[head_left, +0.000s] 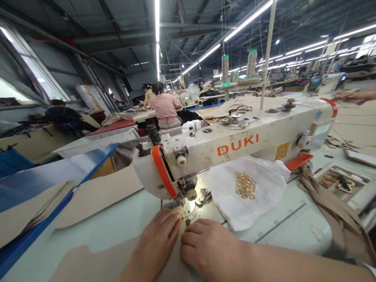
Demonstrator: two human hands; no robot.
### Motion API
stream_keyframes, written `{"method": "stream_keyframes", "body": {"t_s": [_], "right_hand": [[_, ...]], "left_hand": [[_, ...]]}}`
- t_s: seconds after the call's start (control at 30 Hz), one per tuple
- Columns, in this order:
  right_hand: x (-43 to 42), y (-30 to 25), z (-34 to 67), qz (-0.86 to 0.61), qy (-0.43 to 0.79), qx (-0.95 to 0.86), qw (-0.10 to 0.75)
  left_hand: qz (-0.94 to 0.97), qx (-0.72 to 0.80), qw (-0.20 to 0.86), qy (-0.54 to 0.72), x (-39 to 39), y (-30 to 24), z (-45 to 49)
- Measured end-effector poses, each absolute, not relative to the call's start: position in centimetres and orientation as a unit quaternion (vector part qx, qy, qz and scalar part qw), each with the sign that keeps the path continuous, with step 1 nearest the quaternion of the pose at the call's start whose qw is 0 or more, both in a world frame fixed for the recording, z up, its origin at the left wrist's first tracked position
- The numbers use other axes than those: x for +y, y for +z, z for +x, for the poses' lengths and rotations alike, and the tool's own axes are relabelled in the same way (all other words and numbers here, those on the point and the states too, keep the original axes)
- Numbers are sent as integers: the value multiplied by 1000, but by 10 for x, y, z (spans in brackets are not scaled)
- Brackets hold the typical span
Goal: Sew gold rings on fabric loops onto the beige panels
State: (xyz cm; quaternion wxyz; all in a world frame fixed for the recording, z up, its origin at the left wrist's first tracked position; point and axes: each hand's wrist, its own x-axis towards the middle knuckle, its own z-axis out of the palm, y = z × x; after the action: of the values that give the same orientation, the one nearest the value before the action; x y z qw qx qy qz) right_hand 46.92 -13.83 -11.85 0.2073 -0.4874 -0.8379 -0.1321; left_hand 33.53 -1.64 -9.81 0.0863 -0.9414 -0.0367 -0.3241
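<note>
A beige fabric panel [101, 258] lies on the pale sewing table and runs up under the needle area of a white and orange sewing machine [205, 145]. My left hand [160, 239] is on the panel just left of the needle, its fingers pressed together on the fabric edge. Close beside it, my right hand [210, 244] has its fingers curled in and holds the fabric just in front of the presser foot. The fingertips are partly hidden. A small lamp lights the needle plate [189, 209].
Gold metal rings [245, 185] lie on a white sheet [220, 196] behind my right hand. A parts tray [343, 180] and brown fabric strips [337, 207] are at right. Stacked beige panels [44, 207] rest at left. Co-workers sit further back; another person's hand [349, 96] shows at right.
</note>
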Motion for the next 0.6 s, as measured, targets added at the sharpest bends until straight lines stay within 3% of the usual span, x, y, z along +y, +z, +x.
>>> {"method": "stream_keyframes", "body": {"t_s": [0.2,0.6], "right_hand": [[-138,-118,471,-494,-113,-839,199],[-131,-109,471,-559,-105,-800,193]], "left_hand": [[-937,-24,102,-334,-15,-101,336],[-945,-70,21,-319,-20,-103,331]]}}
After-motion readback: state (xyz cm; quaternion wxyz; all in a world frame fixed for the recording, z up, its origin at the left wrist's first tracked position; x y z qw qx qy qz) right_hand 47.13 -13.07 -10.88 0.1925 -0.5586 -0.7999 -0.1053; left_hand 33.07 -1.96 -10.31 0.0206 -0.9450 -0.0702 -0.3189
